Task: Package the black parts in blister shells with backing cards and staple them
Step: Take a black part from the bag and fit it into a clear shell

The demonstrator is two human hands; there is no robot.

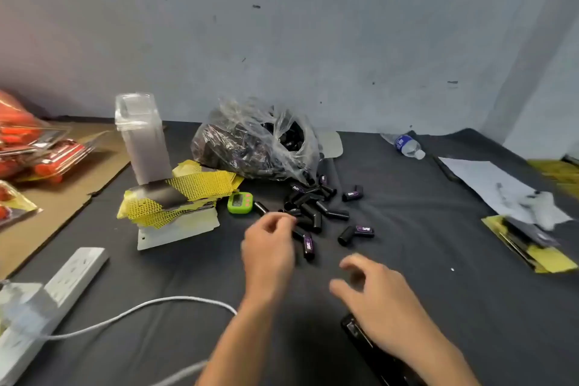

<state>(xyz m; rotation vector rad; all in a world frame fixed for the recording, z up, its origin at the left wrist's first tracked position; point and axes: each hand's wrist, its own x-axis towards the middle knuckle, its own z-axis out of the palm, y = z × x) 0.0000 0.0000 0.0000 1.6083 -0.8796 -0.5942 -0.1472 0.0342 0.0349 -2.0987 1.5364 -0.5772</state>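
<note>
The left grip (269, 247) had curled fingers blurred against the loose black parts (313, 207); whether they pinched one could not be determined. The right grip (376, 291) was smeared at the fingertips, and its wrist covered much of a black tool (357, 334), which the bottom edge also cut off. The crinkled film of the plastic bag (250, 141) obscured its contents. The orange packs (28, 141) and the power strip (56, 291) ran off the left edge. The yellow cards (539, 251) at far right were blurred. The timer (239, 202) display and the bottle (405, 144) label were too small to read.
</note>
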